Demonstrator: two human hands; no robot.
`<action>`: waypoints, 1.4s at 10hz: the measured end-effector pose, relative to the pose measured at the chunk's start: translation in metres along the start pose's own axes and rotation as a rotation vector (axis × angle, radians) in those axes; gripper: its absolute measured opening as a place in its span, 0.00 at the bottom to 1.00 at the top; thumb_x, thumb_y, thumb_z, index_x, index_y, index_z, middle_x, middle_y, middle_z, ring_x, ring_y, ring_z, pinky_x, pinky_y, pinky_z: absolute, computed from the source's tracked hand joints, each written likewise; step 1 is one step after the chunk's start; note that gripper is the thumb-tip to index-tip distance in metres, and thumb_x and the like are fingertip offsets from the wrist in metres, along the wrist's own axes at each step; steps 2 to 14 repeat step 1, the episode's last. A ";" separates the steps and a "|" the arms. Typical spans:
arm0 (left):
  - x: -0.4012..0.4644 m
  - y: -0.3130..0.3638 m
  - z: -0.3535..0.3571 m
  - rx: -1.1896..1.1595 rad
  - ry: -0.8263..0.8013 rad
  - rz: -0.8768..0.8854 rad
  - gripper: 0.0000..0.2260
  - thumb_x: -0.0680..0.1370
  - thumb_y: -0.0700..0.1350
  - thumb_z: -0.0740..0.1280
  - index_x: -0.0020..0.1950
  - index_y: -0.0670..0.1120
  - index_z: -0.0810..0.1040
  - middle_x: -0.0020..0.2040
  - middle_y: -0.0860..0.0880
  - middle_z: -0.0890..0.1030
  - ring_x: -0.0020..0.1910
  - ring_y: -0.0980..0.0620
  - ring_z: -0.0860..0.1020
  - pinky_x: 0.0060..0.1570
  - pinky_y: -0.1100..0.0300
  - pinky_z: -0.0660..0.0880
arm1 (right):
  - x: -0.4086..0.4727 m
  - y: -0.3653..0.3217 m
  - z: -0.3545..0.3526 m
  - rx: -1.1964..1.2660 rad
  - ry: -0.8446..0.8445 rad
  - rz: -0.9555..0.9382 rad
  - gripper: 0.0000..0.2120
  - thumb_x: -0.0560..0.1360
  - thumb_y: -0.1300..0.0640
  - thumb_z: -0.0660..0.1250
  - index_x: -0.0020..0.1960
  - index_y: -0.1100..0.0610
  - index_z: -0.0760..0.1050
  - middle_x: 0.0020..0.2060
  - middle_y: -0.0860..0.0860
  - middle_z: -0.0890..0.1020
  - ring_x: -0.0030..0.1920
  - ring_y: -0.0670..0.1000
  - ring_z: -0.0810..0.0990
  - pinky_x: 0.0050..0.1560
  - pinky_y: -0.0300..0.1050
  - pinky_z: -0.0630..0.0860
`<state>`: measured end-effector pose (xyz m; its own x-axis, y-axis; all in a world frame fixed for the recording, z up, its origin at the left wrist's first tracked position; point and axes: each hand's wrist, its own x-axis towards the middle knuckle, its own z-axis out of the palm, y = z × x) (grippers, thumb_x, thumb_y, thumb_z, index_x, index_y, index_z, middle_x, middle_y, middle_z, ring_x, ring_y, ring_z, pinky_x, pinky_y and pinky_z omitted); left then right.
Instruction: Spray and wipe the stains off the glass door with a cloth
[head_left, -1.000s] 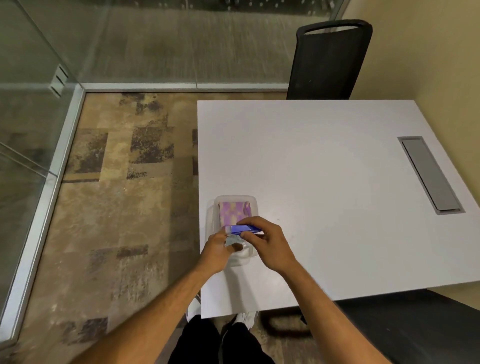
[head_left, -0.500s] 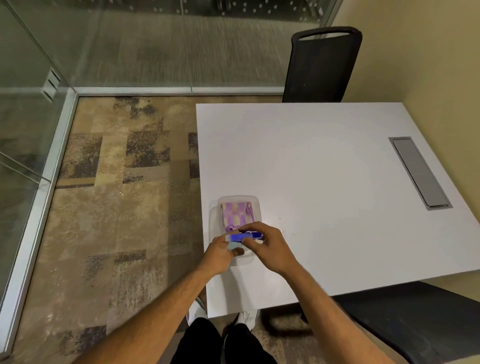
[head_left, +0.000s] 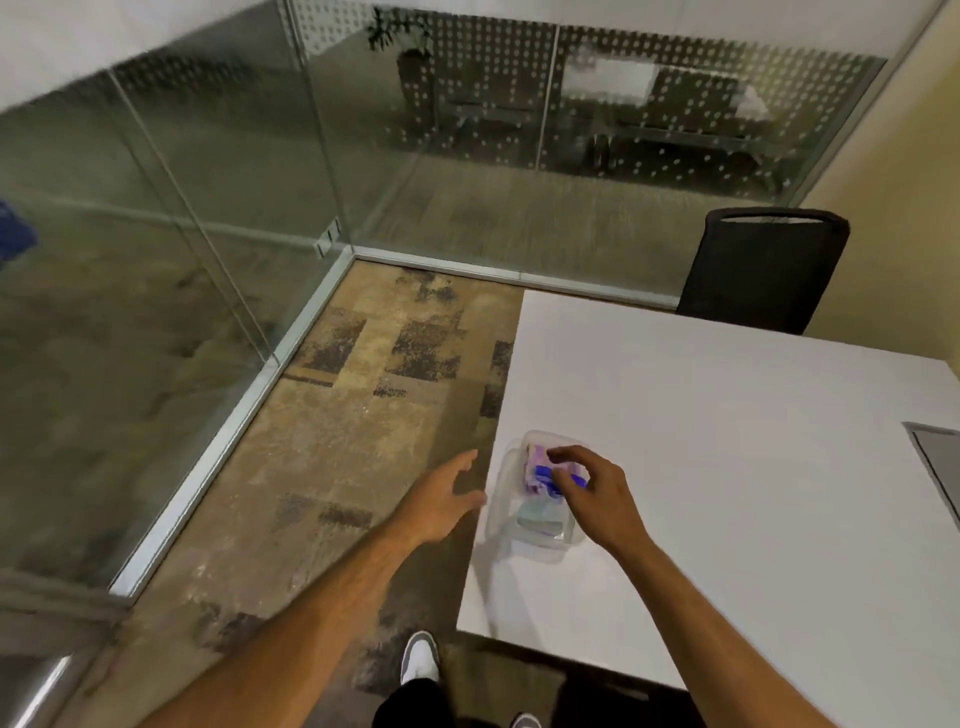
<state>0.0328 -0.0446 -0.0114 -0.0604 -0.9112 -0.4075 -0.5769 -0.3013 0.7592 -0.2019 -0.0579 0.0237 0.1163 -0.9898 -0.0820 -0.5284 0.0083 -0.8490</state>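
Note:
A clear plastic tray (head_left: 506, 512) sits at the white table's (head_left: 727, 457) left edge. Inside it lie a purple patterned cloth (head_left: 535, 460) and a spray bottle with a blue head (head_left: 548, 475) and a pale body (head_left: 540, 522). My right hand (head_left: 592, 491) hovers over the tray, fingers curled on the blue spray head. My left hand (head_left: 441, 496) is off the tray, out over the floor to its left, fingers spread and holding nothing. The glass door and glass walls (head_left: 156, 270) stand to the left.
A black chair (head_left: 763, 270) stands at the table's far side. Patterned carpet (head_left: 353, 441) covers the floor between table and glass. A metal rail (head_left: 218, 447) runs along the glass base. A grey cable hatch (head_left: 940, 457) sits at the table's right.
My left hand has let go and moved left off the tray. My right hand stays on the blue spray head. The view has lifted and turned left toward the glass.

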 end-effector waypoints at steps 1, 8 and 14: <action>-0.032 0.002 -0.008 -0.055 0.106 0.016 0.33 0.82 0.50 0.72 0.84 0.53 0.62 0.81 0.50 0.69 0.79 0.47 0.69 0.72 0.55 0.69 | -0.005 -0.012 0.000 -0.008 -0.046 -0.052 0.11 0.81 0.61 0.67 0.63 0.56 0.81 0.59 0.52 0.84 0.58 0.52 0.81 0.64 0.45 0.76; -0.032 0.002 -0.008 -0.055 0.106 0.016 0.33 0.82 0.50 0.72 0.84 0.53 0.62 0.81 0.50 0.69 0.79 0.47 0.69 0.72 0.55 0.69 | -0.005 -0.012 0.000 -0.008 -0.046 -0.052 0.11 0.81 0.61 0.67 0.63 0.56 0.81 0.59 0.52 0.84 0.58 0.52 0.81 0.64 0.45 0.76; -0.032 0.002 -0.008 -0.055 0.106 0.016 0.33 0.82 0.50 0.72 0.84 0.53 0.62 0.81 0.50 0.69 0.79 0.47 0.69 0.72 0.55 0.69 | -0.005 -0.012 0.000 -0.008 -0.046 -0.052 0.11 0.81 0.61 0.67 0.63 0.56 0.81 0.59 0.52 0.84 0.58 0.52 0.81 0.64 0.45 0.76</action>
